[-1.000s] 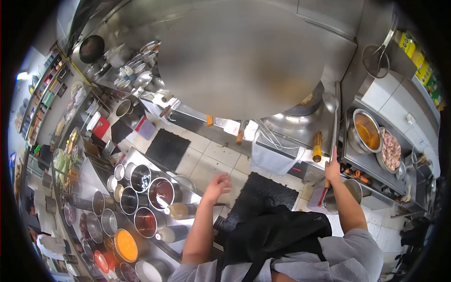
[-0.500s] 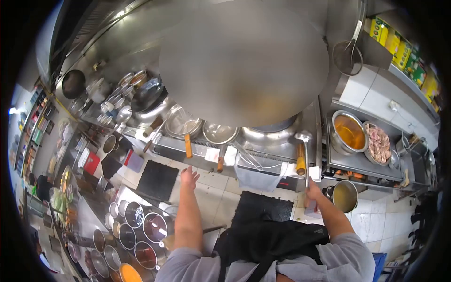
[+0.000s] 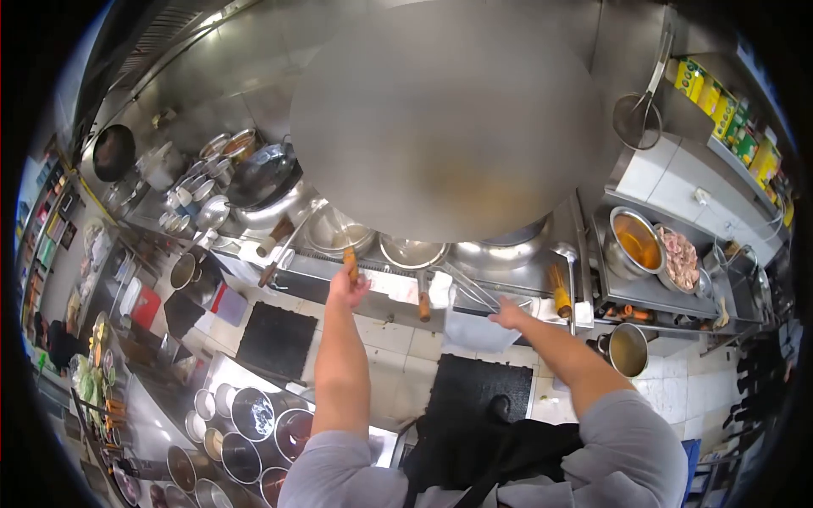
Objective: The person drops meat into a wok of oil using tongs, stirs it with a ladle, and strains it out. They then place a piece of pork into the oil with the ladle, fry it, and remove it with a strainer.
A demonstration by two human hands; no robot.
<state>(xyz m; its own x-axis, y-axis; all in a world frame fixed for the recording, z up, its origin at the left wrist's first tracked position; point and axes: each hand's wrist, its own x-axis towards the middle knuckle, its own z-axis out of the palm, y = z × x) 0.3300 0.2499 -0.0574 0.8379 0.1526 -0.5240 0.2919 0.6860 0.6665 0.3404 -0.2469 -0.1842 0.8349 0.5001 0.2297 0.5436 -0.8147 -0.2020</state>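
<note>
My left hand (image 3: 345, 290) is at the orange handle (image 3: 350, 256) of a round metal strainer (image 3: 337, 232), its fingers closed around the handle's near end. The strainer rests on the front of the stove. My right hand (image 3: 510, 315) reaches over the stove's front edge, thumb and fingers apart, beside a long metal wire utensil (image 3: 472, 289); contact is hard to make out. To its right lie a ladle (image 3: 571, 275) and a yellow-handled brush-like tool (image 3: 559, 290). Between my hands sits another round metal pan (image 3: 412, 252) with a wooden handle (image 3: 424, 296).
A large blurred patch hides the middle of the stove. At right, a steel bowl of orange liquid (image 3: 635, 240) and a bowl of raw meat (image 3: 678, 256) stand on a counter. A pot (image 3: 627, 350) stands lower down. Several containers (image 3: 254, 412) are at my left.
My right hand has let go of the ladle and moved left to the wire utensil. My left hand has moved forward from mid-air onto the strainer's handle. The view has shifted slightly.
</note>
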